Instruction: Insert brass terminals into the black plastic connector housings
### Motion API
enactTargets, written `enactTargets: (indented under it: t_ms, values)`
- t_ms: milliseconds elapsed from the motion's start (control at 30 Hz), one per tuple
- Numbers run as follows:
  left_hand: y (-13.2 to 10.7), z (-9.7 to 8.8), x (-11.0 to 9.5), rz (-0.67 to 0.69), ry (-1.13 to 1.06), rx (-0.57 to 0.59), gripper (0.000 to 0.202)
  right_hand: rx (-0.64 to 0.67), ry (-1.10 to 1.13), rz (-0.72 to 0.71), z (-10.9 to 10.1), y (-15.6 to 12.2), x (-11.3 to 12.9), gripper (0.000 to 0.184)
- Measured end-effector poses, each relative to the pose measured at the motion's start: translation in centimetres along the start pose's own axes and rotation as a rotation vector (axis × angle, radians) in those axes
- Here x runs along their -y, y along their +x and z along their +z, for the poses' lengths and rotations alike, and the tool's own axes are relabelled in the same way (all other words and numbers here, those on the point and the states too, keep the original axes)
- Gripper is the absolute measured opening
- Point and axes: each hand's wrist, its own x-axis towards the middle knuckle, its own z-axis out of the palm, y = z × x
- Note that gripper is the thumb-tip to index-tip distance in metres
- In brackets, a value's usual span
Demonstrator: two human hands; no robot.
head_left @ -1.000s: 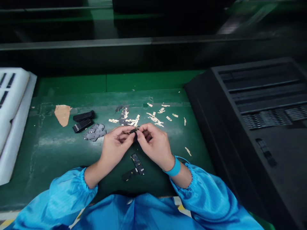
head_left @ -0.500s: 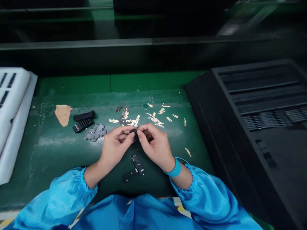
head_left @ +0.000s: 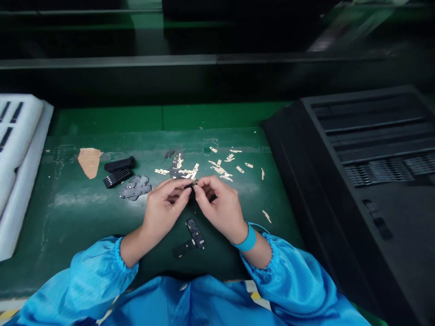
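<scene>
My left hand [head_left: 166,202] is closed, pinching a small black part [head_left: 189,185] between thumb and fingers. Opposite it, my right hand [head_left: 219,199] is closed too, thumb and fingertips meeting at the part's right end; a tiny light bit seems to show there, too small to name. Most of the part is hidden by my fingers. Below the hands lie two black electronic modules [head_left: 195,233], one overlapping the other. Beyond my fingertips are thin cream-coloured strips [head_left: 220,168] and a clump of cream and dark pieces [head_left: 180,170].
Left of my hands are flat grey-black parts [head_left: 135,187], stacked black pieces [head_left: 118,177] and a tan scrap [head_left: 89,163]. White foam trays [head_left: 29,136] stand at the left edge. A large black tray [head_left: 288,149] with slotted rows fills the right side of the green table [head_left: 84,217].
Both hands hold nearly the same place. The small black part has turned slightly between the fingertips. The things on the table have not moved.
</scene>
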Motion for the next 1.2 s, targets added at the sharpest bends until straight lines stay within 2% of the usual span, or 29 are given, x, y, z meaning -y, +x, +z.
enactTargets:
  t_ms: [300, 567, 733, 867, 1000, 1200]
  values:
    - [-0.03, 0.27, -0.62, 0.072, 0.085, -0.042, 0.016, -0.106, -0.261, -0.152, 0.26, -0.36, -0.46, 0.007]
    - [-0.19, 0.29, -0.24, 0.172, 0.214, -0.082, 0.017, -0.085, -0.398, -0.287, -0.13, -0.39, -0.37, 0.013]
    - [-0.14, 0.16, -0.31, 0.135, 0.185, -0.089, 0.017, -0.131, -0.32, -0.288, -0.16, -0.39, -0.25, 0.009]
    - [-0.12, 0.09, -0.29, 0.08, 0.102, -0.084, 0.018, -0.142, -0.163, -0.175, -0.12, -0.25, 0.01, 0.005]
    - [-0.14, 0.18, -0.23, 0.04, 0.025, -0.071, 0.018, -0.097, 0.003, -0.058, -0.13, -0.1, 0.34, 0.007]
    - [-0.3, 0.26, -0.37, 0.09, 0.101, -0.073, 0.017, -0.104, -0.065, -0.132, -0.13, -0.08, 0.21, 0.008]
